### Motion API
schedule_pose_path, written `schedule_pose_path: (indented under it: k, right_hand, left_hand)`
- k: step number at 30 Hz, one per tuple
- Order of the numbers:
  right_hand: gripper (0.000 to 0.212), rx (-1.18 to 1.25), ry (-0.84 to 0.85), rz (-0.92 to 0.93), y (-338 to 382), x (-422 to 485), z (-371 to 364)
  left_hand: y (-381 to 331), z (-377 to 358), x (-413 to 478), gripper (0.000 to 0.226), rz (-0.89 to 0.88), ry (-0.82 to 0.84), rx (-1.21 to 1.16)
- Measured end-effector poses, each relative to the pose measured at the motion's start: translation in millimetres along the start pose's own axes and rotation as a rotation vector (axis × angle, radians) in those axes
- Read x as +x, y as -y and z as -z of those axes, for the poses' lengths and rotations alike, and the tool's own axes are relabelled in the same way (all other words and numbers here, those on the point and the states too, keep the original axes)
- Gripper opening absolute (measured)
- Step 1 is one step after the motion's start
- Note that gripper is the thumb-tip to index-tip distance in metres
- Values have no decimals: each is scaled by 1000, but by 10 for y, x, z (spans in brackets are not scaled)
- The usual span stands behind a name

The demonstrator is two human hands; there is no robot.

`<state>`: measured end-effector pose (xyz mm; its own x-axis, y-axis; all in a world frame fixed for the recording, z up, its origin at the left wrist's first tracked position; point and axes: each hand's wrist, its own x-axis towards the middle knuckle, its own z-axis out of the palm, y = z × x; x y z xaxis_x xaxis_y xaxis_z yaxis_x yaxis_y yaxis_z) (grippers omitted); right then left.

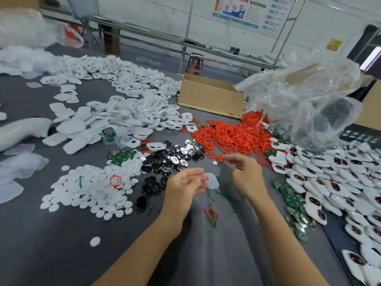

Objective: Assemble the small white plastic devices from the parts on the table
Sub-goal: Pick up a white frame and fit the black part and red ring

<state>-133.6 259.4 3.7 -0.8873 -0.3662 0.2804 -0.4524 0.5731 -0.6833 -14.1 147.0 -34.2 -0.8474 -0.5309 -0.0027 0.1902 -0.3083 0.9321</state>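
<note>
L hand (185,188) pinches clear cover (213,181) ready for fitting; R hand (245,172) reaches far to red rings (233,137), grip unclear (blur).

Motion blur smears the left hand (184,187) and right hand (246,172) at frame centre; which of them holds the pale translucent plastic piece (213,180) between them is unclear. Print on the upper-right wall poster (253,11) is too small to read.

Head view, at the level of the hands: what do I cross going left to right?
clear plastic covers → white disc pile → left hand → right hand → green circuit boards → assembled white devices
</note>
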Motion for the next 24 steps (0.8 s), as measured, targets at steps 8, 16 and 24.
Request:
schedule_pose_path:
  k: [8,16,24]
  right_hand:
    - [37,-270,534,349,1136,595,-867]
    - [17,-504,361,443,1224,622,-1169]
    - [16,-315,644,466,988,624,-269]
  left_hand:
    - [6,-97,33,45,27,2,29]
    - [-12,-61,-32,46,10,12,-31]
    - [15,35,46,48,0,-125,-129]
